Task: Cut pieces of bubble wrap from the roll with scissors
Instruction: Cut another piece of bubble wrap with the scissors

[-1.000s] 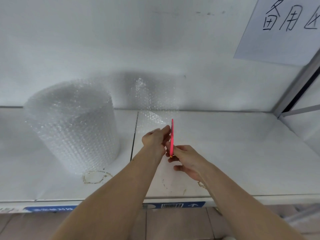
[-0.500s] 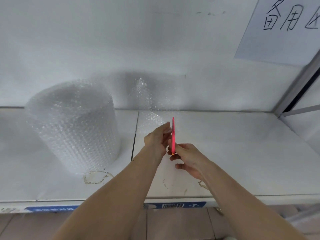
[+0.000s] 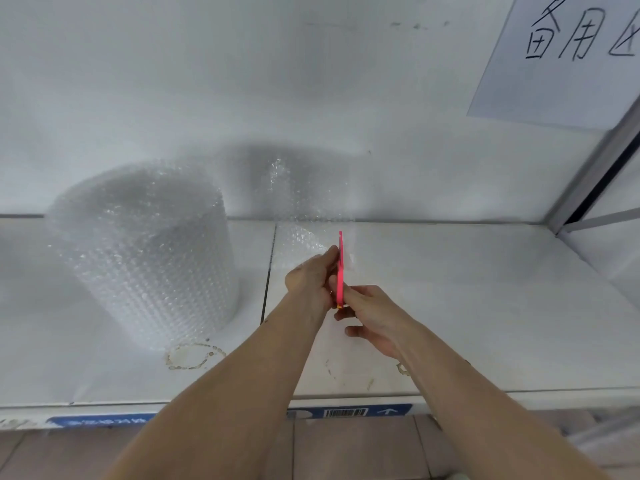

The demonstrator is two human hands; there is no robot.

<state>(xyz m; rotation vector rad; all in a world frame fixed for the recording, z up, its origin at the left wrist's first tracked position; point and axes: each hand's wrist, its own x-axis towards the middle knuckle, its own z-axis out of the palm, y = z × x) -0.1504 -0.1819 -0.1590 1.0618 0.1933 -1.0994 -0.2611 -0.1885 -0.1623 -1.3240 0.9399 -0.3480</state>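
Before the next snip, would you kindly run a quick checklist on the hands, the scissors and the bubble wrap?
1. Right hand grips the pink scissors: ok.
2. Left hand pinches the bubble wrap sheet beside the blades: ok.
3. Left fingers clear of the cutting line: cannot tell, they sit right against the scissors.
4. Blades open or closed: cannot tell, seen edge-on.
5. Bubble wrap roll stands upright on the shelf, left of the hands: ok.

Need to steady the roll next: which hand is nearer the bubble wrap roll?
Left. The left hand is right of the bubble wrap roll; the right hand lies farther right.
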